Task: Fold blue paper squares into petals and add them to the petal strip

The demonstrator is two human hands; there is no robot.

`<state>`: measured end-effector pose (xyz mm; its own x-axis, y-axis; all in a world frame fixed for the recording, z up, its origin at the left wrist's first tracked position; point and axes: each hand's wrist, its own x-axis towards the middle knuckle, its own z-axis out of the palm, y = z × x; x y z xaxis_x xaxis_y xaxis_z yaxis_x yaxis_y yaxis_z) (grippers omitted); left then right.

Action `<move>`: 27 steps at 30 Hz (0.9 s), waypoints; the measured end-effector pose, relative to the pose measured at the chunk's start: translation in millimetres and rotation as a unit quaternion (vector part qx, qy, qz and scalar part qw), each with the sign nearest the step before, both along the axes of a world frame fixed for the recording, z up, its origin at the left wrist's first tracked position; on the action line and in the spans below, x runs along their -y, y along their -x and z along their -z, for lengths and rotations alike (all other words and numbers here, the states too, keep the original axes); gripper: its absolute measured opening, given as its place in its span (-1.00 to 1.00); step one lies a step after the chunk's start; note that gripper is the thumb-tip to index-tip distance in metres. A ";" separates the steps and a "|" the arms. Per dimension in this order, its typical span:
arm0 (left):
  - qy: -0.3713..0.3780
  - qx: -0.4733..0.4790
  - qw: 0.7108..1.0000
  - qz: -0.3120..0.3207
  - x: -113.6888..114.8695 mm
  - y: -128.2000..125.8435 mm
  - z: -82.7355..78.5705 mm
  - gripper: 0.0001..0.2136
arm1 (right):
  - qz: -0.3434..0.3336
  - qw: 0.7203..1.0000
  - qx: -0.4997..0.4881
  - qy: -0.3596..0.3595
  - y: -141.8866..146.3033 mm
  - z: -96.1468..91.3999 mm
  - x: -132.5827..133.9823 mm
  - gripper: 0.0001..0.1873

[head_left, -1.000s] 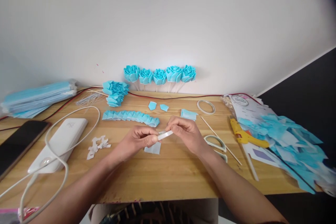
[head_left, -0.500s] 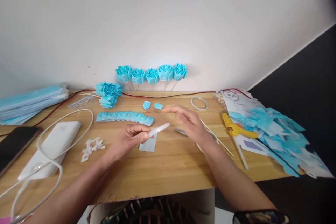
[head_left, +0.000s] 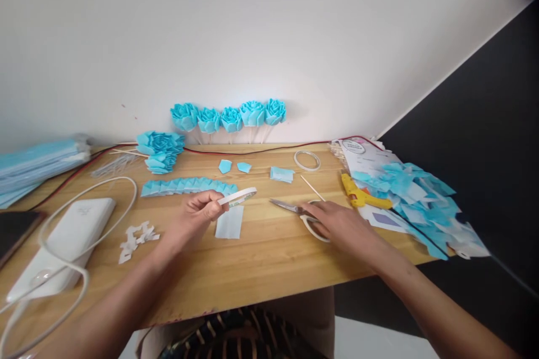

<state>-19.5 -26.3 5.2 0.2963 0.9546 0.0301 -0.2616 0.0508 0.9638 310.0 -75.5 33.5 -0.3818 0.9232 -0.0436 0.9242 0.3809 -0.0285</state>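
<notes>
My left hand [head_left: 201,208] pinches a narrow white strip of tape [head_left: 242,195], which curves up and to the right; green print shows on its underside. Below the strip lies a pale rectangle of fabric [head_left: 229,223] on the wooden table. Over to the right, my right hand [head_left: 332,224] is closed on the handles of a pair of scissors [head_left: 290,207], its fingers partly hiding them. The scissors rest on the table with their blades pointing left. A thin wooden stick [head_left: 312,187] lies just beyond that hand.
Behind are finished blue flowers [head_left: 231,119], a pleated blue strip [head_left: 189,185], two small blue pieces [head_left: 225,166], a folded blue piece [head_left: 282,174] and a tape roll [head_left: 307,161]. A yellow glue gun [head_left: 364,193] and scraps [head_left: 415,190] lie right; a power bank [head_left: 63,247] left.
My right hand has moved down and right, away from the tape strip and onto the scissors. The strip stays in my left hand. The view has turned slightly right.
</notes>
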 end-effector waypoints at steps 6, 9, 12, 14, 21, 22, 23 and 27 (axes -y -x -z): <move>0.001 0.088 0.996 0.008 0.2 -5.2 -6.9 -0.65 | -0.002 0.994 -0.112 0.017 -4.3 -4.2 -0.7 -0.51; -0.005 0.106 0.994 0.003 -0.4 -6.8 -7.6 -0.62 | 0.083 0.956 -0.271 0.083 2.7 -17.2 1.1 -0.46; -0.013 0.113 0.993 -0.009 -1.5 -7.3 -5.7 -0.61 | 0.123 0.844 -0.475 0.217 23.8 -24.1 7.8 -0.29; -0.017 0.122 0.992 -0.010 -2.1 -7.2 -4.3 -0.62 | 0.109 0.750 -0.575 0.307 44.0 -23.2 13.3 -0.28; -0.037 0.122 0.992 -0.024 -2.9 -5.6 -1.9 -0.65 | -0.013 0.599 -0.642 0.478 94.6 -14.6 18.7 -0.20; -0.040 0.114 0.992 -0.027 -3.1 -5.0 -1.0 -0.65 | -0.023 0.592 -0.651 0.475 96.5 -15.6 17.0 -0.19; -0.045 0.104 0.993 -0.028 -3.2 -4.4 -0.1 -0.65 | -0.028 0.592 -0.661 0.461 97.8 -17.3 14.8 -0.19; -0.100 0.040 0.994 -0.032 -1.1 -2.4 -0.6 -0.68 | 0.012 0.632 -0.692 0.348 105.2 -26.5 4.5 -0.32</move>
<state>-17.1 -25.3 5.9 0.2242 0.9443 0.2409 -0.3334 -0.1580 0.9294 204.8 -80.1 60.1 -0.4852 0.8705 -0.0825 -0.1639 -0.1832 -0.9693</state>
